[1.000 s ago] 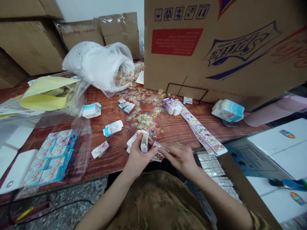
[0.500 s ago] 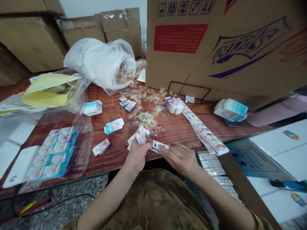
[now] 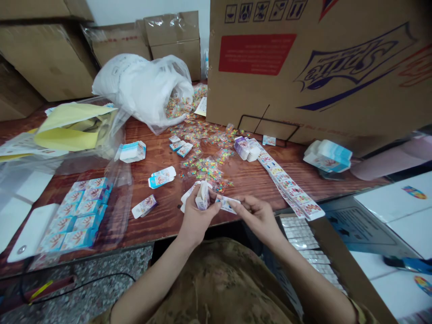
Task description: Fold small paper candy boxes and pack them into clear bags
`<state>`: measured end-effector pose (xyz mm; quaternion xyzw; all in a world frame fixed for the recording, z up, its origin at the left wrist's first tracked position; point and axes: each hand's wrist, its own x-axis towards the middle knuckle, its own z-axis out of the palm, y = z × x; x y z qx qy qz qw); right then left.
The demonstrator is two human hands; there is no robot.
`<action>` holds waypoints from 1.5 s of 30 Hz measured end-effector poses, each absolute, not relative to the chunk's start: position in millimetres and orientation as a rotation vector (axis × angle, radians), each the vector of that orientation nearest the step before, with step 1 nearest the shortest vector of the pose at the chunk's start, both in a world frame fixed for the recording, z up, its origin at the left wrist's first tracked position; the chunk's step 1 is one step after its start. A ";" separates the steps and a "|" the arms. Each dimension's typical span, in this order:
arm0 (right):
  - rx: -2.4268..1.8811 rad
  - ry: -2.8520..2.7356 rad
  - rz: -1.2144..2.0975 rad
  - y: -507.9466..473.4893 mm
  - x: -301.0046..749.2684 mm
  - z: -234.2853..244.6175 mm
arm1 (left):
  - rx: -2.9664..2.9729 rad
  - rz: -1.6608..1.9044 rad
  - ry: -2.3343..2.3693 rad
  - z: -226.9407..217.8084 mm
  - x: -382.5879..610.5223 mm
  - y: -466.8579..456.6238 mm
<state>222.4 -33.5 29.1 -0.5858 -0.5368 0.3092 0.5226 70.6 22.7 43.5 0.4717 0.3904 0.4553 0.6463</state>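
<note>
My left hand [image 3: 196,219] is closed around a small white and purple carton [image 3: 203,196] that stands upright in its fingers. Its thumb also presses the left end of a short white printed strip [image 3: 228,204]. The other end of that strip is pinched between the thumb and fingers of my right hand [image 3: 259,217]. Flattened white cartons [image 3: 186,195] lie on the table just behind my left hand. Beyond both hands is a spread of small clear packets [image 3: 206,167] with bright bits inside. Long printed strips [image 3: 286,182] lie to the right.
A white sack [image 3: 140,92] spills packets at the back. Loose cartons [image 3: 162,177] lie left of my hands, and rows of filled-out boxes [image 3: 76,216] sit in plastic at far left. A large cardboard box [image 3: 256,99] stands at back right. Another carton stack [image 3: 329,155] is near it.
The carton in my left hand has turned more upright. My right hand has shifted slightly right, its fingers now curled at the strip's end, and the strip has tilted.
</note>
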 end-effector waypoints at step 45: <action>-1.314 -1.695 0.303 -23.8 217.9 39.2 | 2.153 0.636 1.370 25.5 62.6 5.4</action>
